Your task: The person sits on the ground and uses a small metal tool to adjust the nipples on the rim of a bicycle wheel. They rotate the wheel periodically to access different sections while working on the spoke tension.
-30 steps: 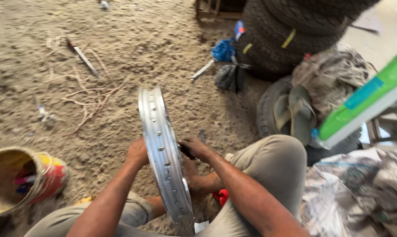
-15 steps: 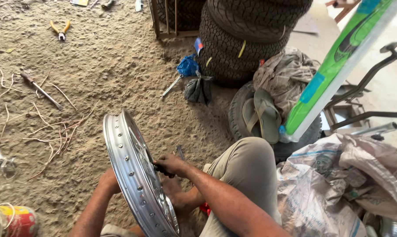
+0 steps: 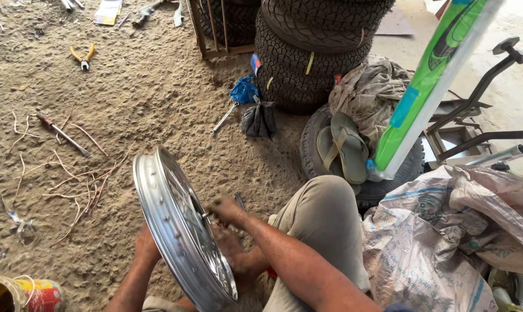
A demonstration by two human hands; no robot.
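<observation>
A shiny spoked wheel rim (image 3: 175, 225) stands upright on edge on the sandy ground between my knees. My left hand (image 3: 146, 245) grips its outer edge from the left side. My right hand (image 3: 225, 209) is closed on a small dark tool, pressed against the spokes on the inner side of the rim. My right knee in beige trousers (image 3: 325, 214) is bent up beside it. What the tool tip touches is hidden by my fingers.
Stacked tyres (image 3: 313, 46) stand behind, with a sandal (image 3: 345, 147) on a tyre lying flat. A screwdriver (image 3: 62, 134), pliers (image 3: 82, 56), a wrench (image 3: 224, 118) and a blue rag (image 3: 244, 91) lie on the sand. A paint tin (image 3: 24, 293) sits bottom left, sacks (image 3: 446, 237) to the right.
The view has swung so the rim sits lower and further left. My right hand has shifted up along the spokes; my left hand has stayed on the rim's edge.
</observation>
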